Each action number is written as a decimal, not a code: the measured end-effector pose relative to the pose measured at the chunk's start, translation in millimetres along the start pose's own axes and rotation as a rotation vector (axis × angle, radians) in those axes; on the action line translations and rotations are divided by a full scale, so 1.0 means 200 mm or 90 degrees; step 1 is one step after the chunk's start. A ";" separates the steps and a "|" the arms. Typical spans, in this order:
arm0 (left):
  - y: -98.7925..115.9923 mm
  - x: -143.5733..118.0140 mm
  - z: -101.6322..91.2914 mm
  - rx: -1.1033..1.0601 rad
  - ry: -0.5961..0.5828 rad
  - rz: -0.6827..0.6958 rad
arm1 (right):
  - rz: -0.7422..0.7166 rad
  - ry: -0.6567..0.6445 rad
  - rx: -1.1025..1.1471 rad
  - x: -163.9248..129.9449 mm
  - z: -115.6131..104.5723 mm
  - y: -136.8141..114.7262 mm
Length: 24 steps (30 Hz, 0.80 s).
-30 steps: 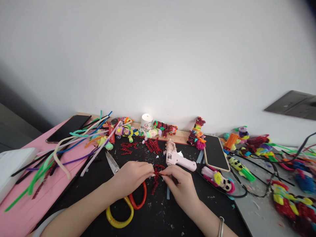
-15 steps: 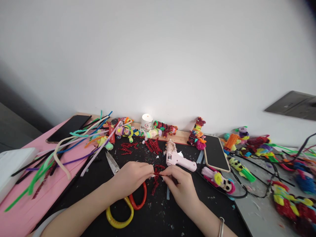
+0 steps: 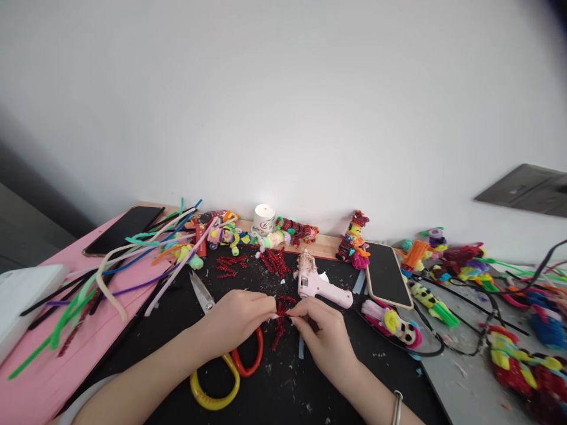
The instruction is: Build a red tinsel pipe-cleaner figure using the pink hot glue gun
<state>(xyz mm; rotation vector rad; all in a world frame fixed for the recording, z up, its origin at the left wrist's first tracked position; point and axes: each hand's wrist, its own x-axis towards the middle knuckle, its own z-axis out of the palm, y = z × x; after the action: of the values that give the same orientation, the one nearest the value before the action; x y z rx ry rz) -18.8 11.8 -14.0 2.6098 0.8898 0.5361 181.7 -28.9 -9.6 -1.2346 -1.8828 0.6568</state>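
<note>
Over the black mat, my left hand and my right hand face each other with thumb and fingertips pinched. Between them is a short piece of glittery red pipe cleaner, its ends partly covered by my fingers. Another red tinsel piece shows just below the fingertips; whether the two are joined I cannot tell. Scissors with a red and a yellow handle lie partly under my left forearm, blades pointing away. A pale pink glue gun rests on its side just beyond my right hand.
Cut red tinsel pieces lie behind my hands. Long coloured pipe cleaners spread across a pink surface at left. Small fuzzy figures, a white paper cup and a phone stand or lie along the wall. A black cable runs at right.
Almost nothing differs. My fingertips have shifted very slightly around the red piece; both hands keep their pinch in the same place.
</note>
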 end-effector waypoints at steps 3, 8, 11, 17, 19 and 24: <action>0.00 0.00 0.00 -0.002 -0.005 -0.001 | 0.001 -0.003 -0.004 0.00 0.00 0.00; 0.00 0.00 -0.01 -0.050 0.017 -0.033 | 0.016 0.003 -0.021 0.00 0.00 0.01; 0.00 0.00 -0.01 -0.078 0.037 -0.042 | 0.017 0.012 -0.020 0.00 0.00 0.01; 0.00 0.01 -0.02 -0.136 0.062 -0.082 | 0.030 0.030 -0.022 0.00 0.00 0.02; 0.00 0.01 -0.02 -0.134 0.066 -0.071 | 0.032 0.032 -0.023 0.00 0.00 0.02; -0.01 0.01 -0.02 -0.128 0.081 -0.026 | 0.037 0.035 -0.024 0.00 0.01 0.02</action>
<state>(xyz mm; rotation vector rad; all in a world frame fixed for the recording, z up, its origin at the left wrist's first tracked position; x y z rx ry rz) -19.9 15.4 -9.9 2.3933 0.8772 0.7460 183.1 -26.4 -13.5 -1.3220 -1.8279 0.6143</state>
